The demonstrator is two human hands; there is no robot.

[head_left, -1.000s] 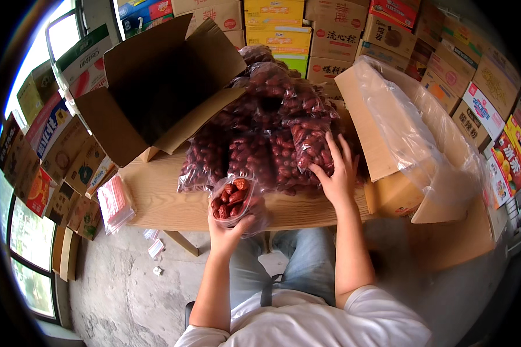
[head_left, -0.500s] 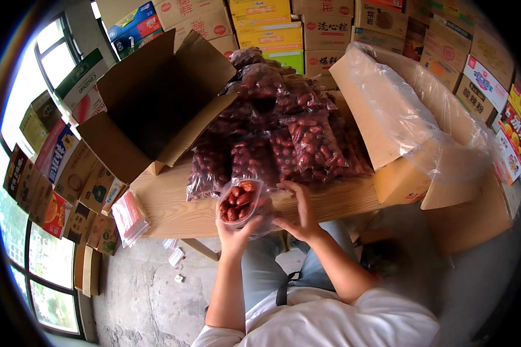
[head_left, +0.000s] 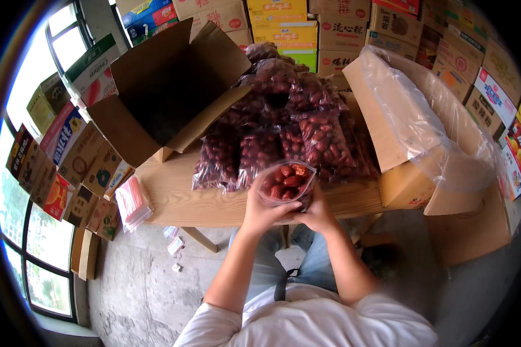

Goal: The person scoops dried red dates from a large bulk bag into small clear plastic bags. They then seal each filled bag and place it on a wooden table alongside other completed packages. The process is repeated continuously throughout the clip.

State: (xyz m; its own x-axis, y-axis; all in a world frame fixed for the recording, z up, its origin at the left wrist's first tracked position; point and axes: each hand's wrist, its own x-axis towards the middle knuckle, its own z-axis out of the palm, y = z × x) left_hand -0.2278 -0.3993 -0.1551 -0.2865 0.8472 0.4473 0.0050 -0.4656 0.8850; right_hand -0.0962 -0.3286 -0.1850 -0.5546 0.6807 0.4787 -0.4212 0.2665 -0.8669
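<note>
Between my two hands is a clear plastic bag of red dates [head_left: 287, 183], its mouth spread wide toward me so that the dates inside show. My left hand [head_left: 261, 213] wraps the bag's left side, and my right hand [head_left: 318, 211] grips its right side. The thumbs lie close together at the front; most fingertips are hidden behind the bag. Just beyond, a heap of filled date bags [head_left: 260, 151] is piled on the wooden table [head_left: 185, 202]. One plump date bag [head_left: 325, 141] leans at the front right of that heap.
An open cardboard box [head_left: 173, 87] tilts at the left of the table. On the right stands a carton with a clear plastic liner [head_left: 411, 110]. A stack of flat bags [head_left: 134, 202] lies at the table's left edge. Stacked cartons [head_left: 341, 34] line the back.
My right hand, which was apart from the bag with fingers spread, now holds its right side. The bag has shifted right, and the whole view has moved a little.
</note>
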